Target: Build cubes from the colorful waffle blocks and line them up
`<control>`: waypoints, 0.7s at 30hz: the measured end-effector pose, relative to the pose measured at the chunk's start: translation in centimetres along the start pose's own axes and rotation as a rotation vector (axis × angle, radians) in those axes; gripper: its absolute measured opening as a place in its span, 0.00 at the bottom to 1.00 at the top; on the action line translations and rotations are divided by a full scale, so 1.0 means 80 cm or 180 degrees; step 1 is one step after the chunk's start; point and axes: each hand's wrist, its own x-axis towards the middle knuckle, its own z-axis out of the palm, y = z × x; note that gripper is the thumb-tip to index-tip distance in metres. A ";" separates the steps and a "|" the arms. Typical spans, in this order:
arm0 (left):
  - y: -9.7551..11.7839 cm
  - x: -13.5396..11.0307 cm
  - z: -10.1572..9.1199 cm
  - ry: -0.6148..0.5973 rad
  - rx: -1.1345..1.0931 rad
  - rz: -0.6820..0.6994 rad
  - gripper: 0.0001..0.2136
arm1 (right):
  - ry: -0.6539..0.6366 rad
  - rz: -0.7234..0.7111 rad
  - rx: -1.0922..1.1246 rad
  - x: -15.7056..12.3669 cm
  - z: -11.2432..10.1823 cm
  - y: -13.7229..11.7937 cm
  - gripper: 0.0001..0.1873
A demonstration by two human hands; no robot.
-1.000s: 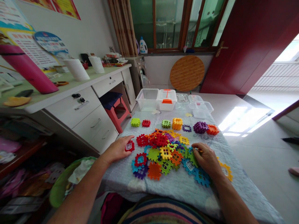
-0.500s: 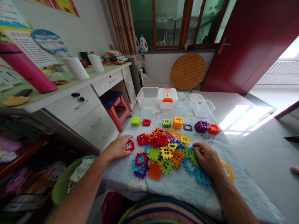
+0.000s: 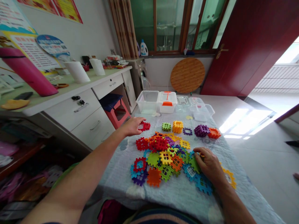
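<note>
A white table with drawers [image 3: 77, 109] is standing along the left side, a red door [image 3: 254, 46] is standing open at the far right, and a pale blue quilted cover [image 3: 116, 183] is spreading out in front of the person. Posters [image 3: 35, 40] are hanging on the wall, but their writing is too small to read, as is the label on a white detergent bottle [image 3: 144, 49] sitting on the windowsill. Two clear plastic boxes [image 3: 147, 101] [image 3: 167, 102] are sitting just beyond the far edge of the cover, the right one with an orange latch.

A heap of colored plastic lattice pieces [image 3: 163, 158] is lying mid-cover, with a row of built shapes, including an orange cube [image 3: 177, 127], lining up nearer the far edge. The left hand [image 3: 133, 126] is reaching over a red lattice piece [image 3: 146, 126] beyond the heap, its fingers [image 3: 137, 123] lying close together, though I cannot tell whether they are gripping. The right hand [image 3: 210, 166] is resting on the heap's right side, its fingers [image 3: 198, 152] bunching together, and any grip is hidden.
</note>
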 end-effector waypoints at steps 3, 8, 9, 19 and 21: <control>-0.012 0.042 0.007 -0.0308 0.0096 0.0045 0.31 | 0.0001 -0.0002 0.0002 -0.001 0.000 0.000 0.11; -0.015 0.082 0.018 -0.0749 0.0175 -0.0001 0.35 | 0.0004 -0.0003 0.0003 -0.001 0.001 0.000 0.10; -0.015 0.086 0.021 -0.0792 0.0174 -0.0001 0.35 | 0.0012 -0.0008 0.0011 -0.001 0.002 0.000 0.10; -0.019 0.095 0.045 -0.1053 0.0134 -0.0031 0.43 | -0.0061 -0.0055 0.0048 0.000 0.001 -0.004 0.10; -0.019 0.097 0.048 -0.1101 0.0057 0.0026 0.45 | -0.0060 -0.0050 0.0046 0.000 0.001 -0.003 0.10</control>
